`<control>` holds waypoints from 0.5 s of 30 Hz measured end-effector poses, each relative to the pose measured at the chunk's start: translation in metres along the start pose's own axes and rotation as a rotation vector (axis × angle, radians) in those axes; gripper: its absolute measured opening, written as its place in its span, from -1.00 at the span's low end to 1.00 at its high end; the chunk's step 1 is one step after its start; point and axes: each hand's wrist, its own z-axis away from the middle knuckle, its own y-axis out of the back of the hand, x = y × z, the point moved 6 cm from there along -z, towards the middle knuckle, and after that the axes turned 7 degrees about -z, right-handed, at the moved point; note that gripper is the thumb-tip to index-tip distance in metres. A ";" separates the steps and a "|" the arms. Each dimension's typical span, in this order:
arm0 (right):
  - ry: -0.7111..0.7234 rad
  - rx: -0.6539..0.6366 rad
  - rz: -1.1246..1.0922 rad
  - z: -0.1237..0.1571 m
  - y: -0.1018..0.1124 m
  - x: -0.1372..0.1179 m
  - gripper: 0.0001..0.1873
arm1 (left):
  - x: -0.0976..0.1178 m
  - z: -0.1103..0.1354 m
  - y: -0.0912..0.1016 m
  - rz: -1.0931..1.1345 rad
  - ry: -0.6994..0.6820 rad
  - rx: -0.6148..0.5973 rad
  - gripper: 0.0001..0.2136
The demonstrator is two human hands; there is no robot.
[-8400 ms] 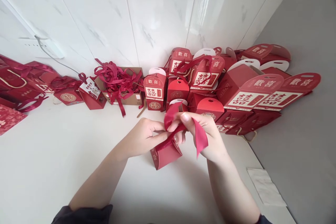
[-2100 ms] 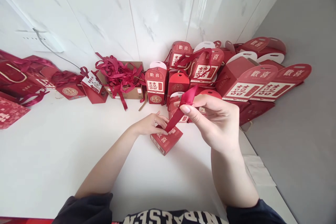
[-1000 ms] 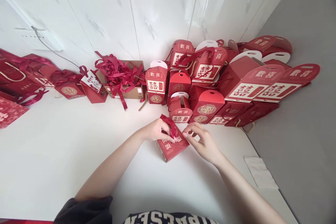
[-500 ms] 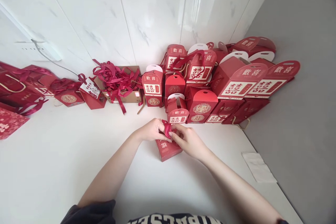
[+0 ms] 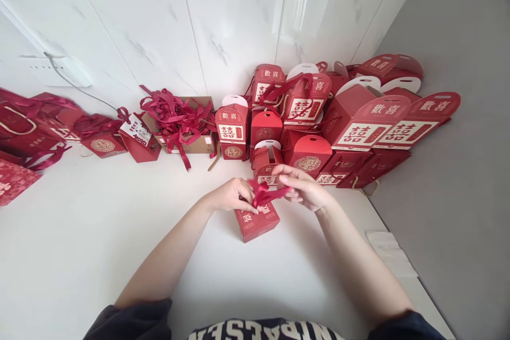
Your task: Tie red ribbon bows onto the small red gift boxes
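A small red gift box (image 5: 258,226) with pale lettering sits on the white table in front of me. A dark red satin ribbon (image 5: 263,194) is gathered above its top, one tail stretching right. My left hand (image 5: 233,195) is closed at the box's left upper side, thumb and fingers pinching the ribbon near its base. To the right, my right hand (image 5: 305,188) is raised with its fingers apart. The ribbon's tail reaches its fingertips; it looks loose there, slightly blurred.
Stacked red gift boxes (image 5: 358,122) stand behind, at the right. A cardboard box (image 5: 199,146) heaped with ribbons stands against the tiled wall. Red bags (image 5: 19,141) are at the far left. A white tissue (image 5: 388,249) lies by the grey partition on the right.
My right hand has moved right and up from the ribbon, and its fingers have spread. A ribbon tail now extends toward it. My left hand stays at the box top.
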 end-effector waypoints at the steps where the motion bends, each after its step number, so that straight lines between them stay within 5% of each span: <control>1: 0.034 0.042 0.009 0.004 0.005 -0.007 -0.64 | 0.000 0.000 0.000 0.008 0.005 0.004 -0.79; 6: 0.147 0.211 0.304 0.032 0.026 -0.044 -0.66 | 0.000 0.000 0.000 0.065 0.013 0.005 -0.81; 12: 0.197 0.684 1.250 0.069 0.026 -0.072 -0.74 | 0.001 -0.002 0.000 0.077 0.006 -0.017 -0.80; 13: 0.209 0.674 1.307 0.069 0.020 -0.071 -0.75 | 0.001 -0.002 0.000 0.076 0.004 -0.024 -0.79; 15: 0.238 0.451 1.274 0.058 0.002 -0.060 -0.76 | 0.002 -0.002 0.000 0.073 -0.003 -0.027 -0.80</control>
